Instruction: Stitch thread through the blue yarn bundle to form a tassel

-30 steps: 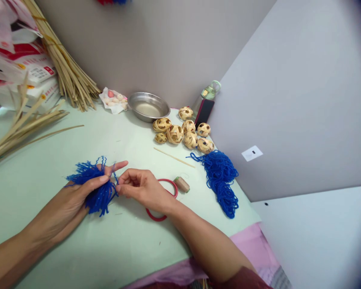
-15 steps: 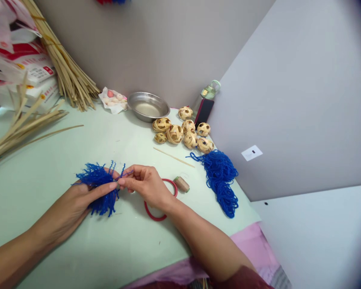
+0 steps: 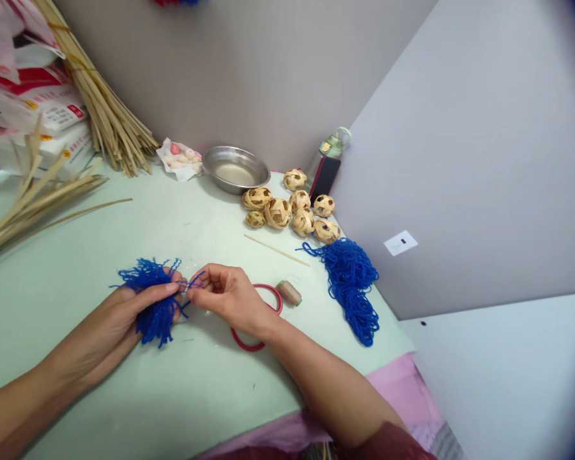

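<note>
My left hand (image 3: pixel 110 322) is closed around a bunch of cut blue yarn (image 3: pixel 152 300) on the pale green table (image 3: pixel 100 243), thumb pressed over its middle. Just to the right, my right hand (image 3: pixel 230 297) pinches a short blue strand at the bunch's middle, fingertips almost touching my left thumb. A red ring (image 3: pixel 256 316) lies partly under my right wrist. A small brown thread spool (image 3: pixel 290 292) rests beside the ring.
A loose heap of blue yarn (image 3: pixel 352 284) lies at the right edge. Several woven bamboo balls (image 3: pixel 292 214), a thin stick (image 3: pixel 275 249), a metal bowl (image 3: pixel 236 169), a phone and bottle (image 3: pixel 326 172) sit behind. Bamboo strips (image 3: pixel 96 108) and bags fill the far left.
My left index finger, stretched out a second ago, has curled down onto the yarn bunch. My right hand shifted slightly while still pinching the strand; the bunch moved a little.
</note>
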`<state>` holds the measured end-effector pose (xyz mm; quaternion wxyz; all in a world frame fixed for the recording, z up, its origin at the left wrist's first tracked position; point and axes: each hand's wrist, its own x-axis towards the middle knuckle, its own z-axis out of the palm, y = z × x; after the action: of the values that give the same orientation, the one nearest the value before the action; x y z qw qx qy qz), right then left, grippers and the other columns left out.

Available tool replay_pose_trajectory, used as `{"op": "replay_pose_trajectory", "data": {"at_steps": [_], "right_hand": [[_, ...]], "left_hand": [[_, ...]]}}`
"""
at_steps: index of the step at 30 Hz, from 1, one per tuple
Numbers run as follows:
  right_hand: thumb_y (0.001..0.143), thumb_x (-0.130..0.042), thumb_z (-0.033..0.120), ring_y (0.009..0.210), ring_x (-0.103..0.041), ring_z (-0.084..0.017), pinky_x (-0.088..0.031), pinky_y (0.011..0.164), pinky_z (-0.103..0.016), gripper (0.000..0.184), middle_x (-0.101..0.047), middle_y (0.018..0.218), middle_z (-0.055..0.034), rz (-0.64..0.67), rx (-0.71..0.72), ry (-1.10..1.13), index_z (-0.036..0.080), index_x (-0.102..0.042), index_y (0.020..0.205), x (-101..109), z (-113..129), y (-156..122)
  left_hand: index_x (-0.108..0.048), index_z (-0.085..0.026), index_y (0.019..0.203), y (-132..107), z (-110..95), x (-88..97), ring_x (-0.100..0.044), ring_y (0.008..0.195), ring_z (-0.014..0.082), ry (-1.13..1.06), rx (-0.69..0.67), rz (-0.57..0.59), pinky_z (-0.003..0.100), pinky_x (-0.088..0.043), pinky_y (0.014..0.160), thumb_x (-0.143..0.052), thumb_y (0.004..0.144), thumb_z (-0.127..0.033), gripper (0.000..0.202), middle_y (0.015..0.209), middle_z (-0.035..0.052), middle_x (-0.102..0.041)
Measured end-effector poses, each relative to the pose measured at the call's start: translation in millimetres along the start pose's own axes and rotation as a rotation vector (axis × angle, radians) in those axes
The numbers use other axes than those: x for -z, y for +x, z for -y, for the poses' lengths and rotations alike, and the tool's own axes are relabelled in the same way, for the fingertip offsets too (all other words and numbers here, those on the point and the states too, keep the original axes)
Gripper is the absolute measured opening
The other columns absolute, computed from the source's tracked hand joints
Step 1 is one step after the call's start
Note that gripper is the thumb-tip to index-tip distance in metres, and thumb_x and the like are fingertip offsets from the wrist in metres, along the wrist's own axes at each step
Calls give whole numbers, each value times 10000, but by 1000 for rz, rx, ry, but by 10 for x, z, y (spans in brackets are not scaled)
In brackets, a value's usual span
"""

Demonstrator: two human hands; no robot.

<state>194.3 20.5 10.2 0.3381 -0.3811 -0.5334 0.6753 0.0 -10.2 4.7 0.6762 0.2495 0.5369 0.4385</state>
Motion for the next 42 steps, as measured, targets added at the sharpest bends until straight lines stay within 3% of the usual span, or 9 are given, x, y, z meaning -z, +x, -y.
{"op": "replay_pose_trajectory", "data": {"at_steps": [5, 11, 14, 20, 24, 27, 31, 36, 42], "right_hand": [[763, -931, 439, 694, -523, -118, -409, 689, -277, 372, -629, 760, 36, 11, -11, 17, 198, -657, 838, -5, -7, -17], [715, -988, 506, 690, -551, -119, -434, 684, -271, 462, -659, 761, 28, 30, -13, 58, 201, -661, 828, -8, 30, -8], [705, -995, 516, 680, -557, -114, -456, 687, -267, 467, -661, 745, 36, 5, -8, 73, 200, -674, 826, -3, 70, 3], [738, -976, 519, 664, -527, -107, -434, 669, -267, 422, -661, 755, 32, -19, -6, 74, 197, -735, 867, -1, 140, -16], [886, -850, 536, 700, -547, -124, -462, 687, -276, 354, -660, 794, 17, -55, 39, 63, 207, -741, 955, 0, 154, -30], [836, -915, 545, 726, -562, -129, -480, 698, -273, 422, -659, 850, 17, -113, 38, 27, 215, -687, 969, 5, 157, -49], [852, -896, 624, 760, -603, -136, -484, 708, -278, 503, -709, 959, -3, 56, -20, 7, 221, -639, 1009, 14, 158, -89], [817, -920, 623, 702, -516, -126, -406, 682, -277, 491, -625, 740, 38, 243, -60, -34, 197, -677, 841, 52, 138, -76], [808, -905, 650, 739, -528, -139, -437, 720, -289, 493, -649, 797, 20, -15, 34, -69, 203, -701, 856, 60, 159, -40]], "left_hand": [[-899, -272, 870, -29, -35, -14, -713, 679, 168, -66, -22, 46, 188, -655, 591, -1074, 619, -410, 336, 793, 7, -816], [-924, -329, 969, -33, -39, -49, -787, 1063, 265, 7, -71, 35, 204, -680, 786, -1032, 653, -550, 401, 1105, 26, -905], [-913, -318, 829, -5, -1, -31, -783, 985, 266, 110, -90, -1, 251, -681, 820, -1022, 629, -606, 367, 975, 21, -901], [-859, -292, 643, 1, 32, -4, -711, 719, 245, 298, -124, 99, 313, -655, 691, -1002, 639, -535, 282, 726, 31, -823], [-865, -279, 650, -20, -1, -31, -738, 779, 275, 261, -75, 68, 325, -664, 686, -1015, 606, -556, 317, 751, 56, -829], [-892, -263, 723, -29, -32, -46, -742, 825, 248, 139, -37, 31, 270, -670, 710, -1039, 599, -562, 356, 811, 54, -833], [-903, -293, 818, -43, -70, -56, -713, 816, 210, 17, -39, 15, 214, -664, 689, -1059, 602, -546, 367, 854, 22, -810], [-879, -284, 796, -59, -92, -69, -699, 809, 192, 51, -88, 38, 178, -637, 658, -1060, 586, -568, 397, 816, 1, -782], [-888, -285, 760, -14, -21, -45, -786, 943, 292, 152, -101, -47, 306, -688, 755, -1035, 598, -556, 348, 886, 44, -869]]}}
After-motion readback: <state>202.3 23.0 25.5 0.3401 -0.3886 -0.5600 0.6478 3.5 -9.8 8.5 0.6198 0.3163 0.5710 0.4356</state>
